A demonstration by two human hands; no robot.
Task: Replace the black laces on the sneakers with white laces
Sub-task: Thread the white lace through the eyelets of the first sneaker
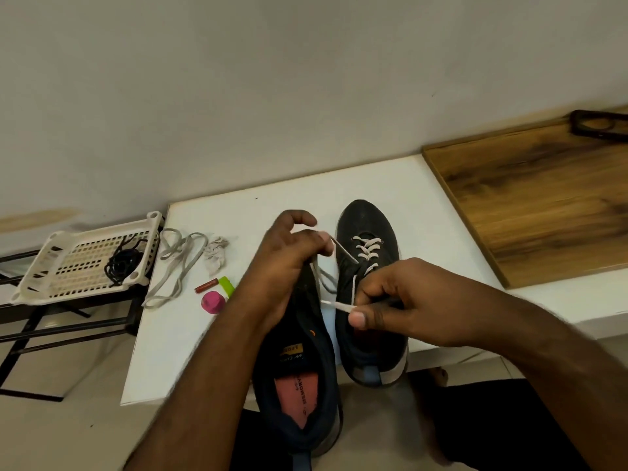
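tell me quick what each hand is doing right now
Left hand: closed, gripping the near sneaker and pinching one end of its white lace.
Right hand: closed, pinching the other end of the same lace.

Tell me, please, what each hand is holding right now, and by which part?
The left hand grips the near sneaker at its front; the right hand pinches the white lace near its tip.
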